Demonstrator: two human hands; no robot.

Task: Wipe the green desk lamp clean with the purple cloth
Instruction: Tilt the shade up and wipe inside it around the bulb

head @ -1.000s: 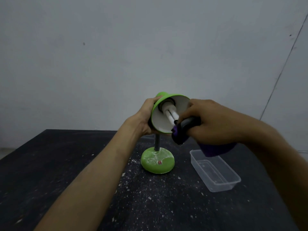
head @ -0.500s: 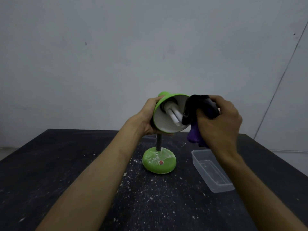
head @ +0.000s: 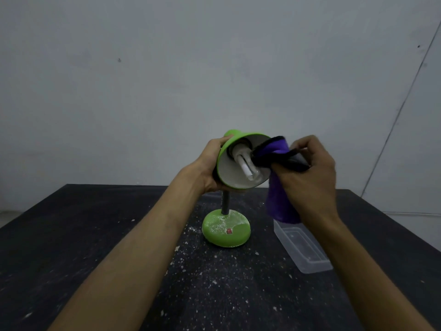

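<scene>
The green desk lamp (head: pixel 226 231) stands on a dark table, its round base dusted with white powder. Its shade (head: pixel 224 161) is tilted toward me, showing the white inside and a white bulb (head: pixel 245 167). My left hand (head: pixel 210 168) grips the shade from the left and behind. My right hand (head: pixel 310 173) holds the purple cloth (head: pixel 279 199) with a black edge against the shade's right rim; part of the cloth reaches inside the shade next to the bulb, the rest hangs down below my hand.
A clear plastic container (head: pixel 303 249) lies on the table right of the lamp base, under my right forearm. White powder specks are scattered over the dark tabletop (head: pixel 95 235) around the base. A plain wall stands behind.
My right hand rose from the shade's lower rim to its right rim, and the cloth spread out so more purple hangs down. My left hand kept its grip on the shade.
</scene>
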